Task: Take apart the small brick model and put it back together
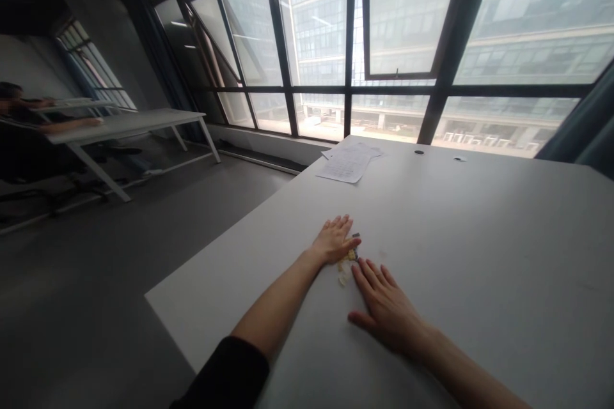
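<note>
Small yellowish, whitish and dark scraps (344, 273) lie in a little heap on the white table (460, 223), between my two hands. My left hand (334, 240) is at the far side of the heap, palm down with its fingers stretched forward and the thumb out to the right; it covers part of the scraps. On the near right, my right hand (386, 301) lies palm down with fingers extended, fingertips beside the heap and thumb spread to the left. What exactly the scraps are is too small to tell.
Printed papers (349, 163) lie at the table's far left corner. Two small round items, one dark (419, 152) and one pale (459, 159), sit near the far edge by the windows. Another person (22, 121) sits at a second table (139, 120) on the left.
</note>
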Demonstrator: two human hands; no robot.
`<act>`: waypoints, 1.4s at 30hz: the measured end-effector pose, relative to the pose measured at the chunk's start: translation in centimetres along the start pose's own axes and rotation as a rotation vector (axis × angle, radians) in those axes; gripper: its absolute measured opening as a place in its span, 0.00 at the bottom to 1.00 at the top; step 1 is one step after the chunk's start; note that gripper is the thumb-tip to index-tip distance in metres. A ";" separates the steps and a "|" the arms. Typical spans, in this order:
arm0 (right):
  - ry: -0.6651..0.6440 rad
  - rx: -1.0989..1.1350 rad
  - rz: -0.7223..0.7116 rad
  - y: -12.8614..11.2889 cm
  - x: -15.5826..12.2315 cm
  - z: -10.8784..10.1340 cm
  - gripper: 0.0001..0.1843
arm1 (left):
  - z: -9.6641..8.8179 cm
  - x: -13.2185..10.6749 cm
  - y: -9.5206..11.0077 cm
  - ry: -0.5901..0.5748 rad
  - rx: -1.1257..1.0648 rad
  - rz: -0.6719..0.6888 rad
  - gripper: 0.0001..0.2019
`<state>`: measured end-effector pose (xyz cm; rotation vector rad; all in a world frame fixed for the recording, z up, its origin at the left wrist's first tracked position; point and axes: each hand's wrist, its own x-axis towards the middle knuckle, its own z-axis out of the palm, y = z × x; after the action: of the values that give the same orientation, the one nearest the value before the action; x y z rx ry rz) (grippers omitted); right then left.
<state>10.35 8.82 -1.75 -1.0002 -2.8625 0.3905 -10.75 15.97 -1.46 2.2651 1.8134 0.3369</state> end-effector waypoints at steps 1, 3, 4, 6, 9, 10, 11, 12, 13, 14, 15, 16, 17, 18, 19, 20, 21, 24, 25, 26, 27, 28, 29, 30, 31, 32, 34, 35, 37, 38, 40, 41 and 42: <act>-0.001 0.001 0.006 -0.1 0.0 0.1 0.47 | 0.0 0.4 -0.1 -0.010 -0.008 0.014 0.35; 0.003 -0.003 0.028 0.0 0.2 0.2 0.47 | 0.0 0.8 -0.2 -0.018 -0.032 0.042 0.31; 0.007 -0.010 0.046 0.1 0.3 0.2 0.47 | -0.1 0.7 -0.2 -0.016 -0.048 0.054 0.29; 0.019 -0.029 0.085 0.4 0.9 0.3 0.47 | -0.2 0.4 -0.1 -0.003 -0.089 0.077 0.27; 0.043 -0.053 0.142 0.9 2.1 0.4 0.49 | -0.2 -0.6 0.3 0.028 -0.163 0.107 0.24; 0.051 -0.056 0.154 1.1 2.6 0.4 0.49 | -0.2 -1.0 0.5 0.040 -0.189 0.114 0.24; 0.058 -0.056 0.162 1.2 3.0 0.4 0.49 | -0.2 -1.3 0.6 0.053 -0.216 0.120 0.24; 0.066 -0.054 0.164 1.3 3.4 0.4 0.49 | -0.2 -1.6 0.8 0.065 -0.244 0.124 0.24; 0.074 -0.050 0.160 1.3 3.7 0.5 0.48 | -0.2 -1.9 0.9 0.079 -0.274 0.125 0.25; 0.083 -0.045 0.154 1.4 4.0 0.5 0.48 | -0.1 -2.2 0.9 0.092 -0.304 0.124 0.25; 0.093 -0.040 0.144 1.4 4.1 0.5 0.48 | -0.1 -2.4 0.8 0.106 -0.334 0.119 0.26; 0.104 -0.034 0.134 1.4 4.2 0.6 0.47 | -0.1 -2.6 0.7 0.121 -0.363 0.111 0.27; 0.117 -0.029 0.126 1.5 4.1 0.6 0.47 | -0.2 -2.7 0.5 0.137 -0.387 0.100 0.27; 0.131 -0.024 0.121 1.5 4.0 0.7 0.46 | -0.2 -2.9 0.3 0.154 -0.406 0.088 0.28; 0.144 -0.020 0.119 1.7 3.9 0.7 0.46 | -0.3 -3.1 0.0 0.169 -0.417 0.079 0.29; 0.155 -0.016 0.121 1.8 3.7 0.7 0.46 | -0.4 -3.4 -0.2 0.180 -0.422 0.074 0.30; 0.163 -0.011 0.127 2.1 3.7 0.6 0.46 | -0.4 -3.7 -0.4 0.185 -0.421 0.077 0.31; 0.156 0.027 0.159 3.4 4.2 0.0 0.43 | -0.5 -5.0 -0.3 0.144 -0.374 0.129 0.40; 0.147 0.052 0.169 3.9 4.6 -0.2 0.41 | -0.4 -5.4 0.0 0.111 -0.321 0.150 0.45; 0.139 0.081 0.175 4.4 5.1 -0.4 0.40 | -0.3 -5.8 0.3 0.074 -0.252 0.165 0.50; 0.139 0.107 0.177 4.8 5.8 -0.6 0.40 | -0.1 -6.1 0.7 0.039 -0.175 0.169 0.54; 0.144 0.128 0.181 5.2 6.4 -0.7 0.39 | 0.1 -6.3 1.1 0.013 -0.101 0.161 0.57; 0.146 0.141 0.181 5.4 7.0 -0.8 0.40 | 0.3 -6.4 1.5 -0.001 -0.041 0.141 0.58; 0.148 0.148 0.175 5.4 7.6 -0.8 0.40 | 0.6 -6.4 1.9 -0.002 -0.006 0.113 0.59; 0.146 0.152 0.164 5.4 8.2 -0.7 0.39 | 0.9 -6.2 2.3 0.003 0.014 0.085 0.59; 0.142 0.157 0.151 5.3 8.6 -0.5 0.39 | 1.2 -6.0 2.6 0.015 0.025 0.057 0.58; 0.142 0.176 0.118 4.8 9.2 -0.1 0.39 | 1.8 -5.3 3.1 0.041 0.028 0.023 0.55; 0.149 0.191 0.102 4.6 9.4 0.1 0.38 | 2.1 -5.0 3.3 0.067 0.028 0.007 0.53; 0.184 0.230 0.078 4.2 9.5 0.5 0.38 | 2.6 -4.3 3.6 0.102 0.030 0.005 0.48; 0.206 0.254 0.070 4.1 9.5 0.6 0.38 | 2.7 -4.1 3.7 0.121 0.030 0.006 0.46; 0.247 0.307 0.063 4.1 9.3 0.6 0.39 | 2.9 -3.6 3.8 0.147 0.029 0.009 0.41; 0.264 0.336 0.059 4.1 9.2 0.6 0.39 | 2.9 -3.5 3.9 0.156 0.029 0.011 0.40; 0.278 0.366 0.051 4.2 9.1 0.5 0.38 | 2.9 -3.3 3.9 0.162 0.028 0.013 0.38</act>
<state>5.69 17.55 -3.45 -0.9692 -2.4082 0.6895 -6.97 11.82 -3.15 2.3301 1.8921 0.5134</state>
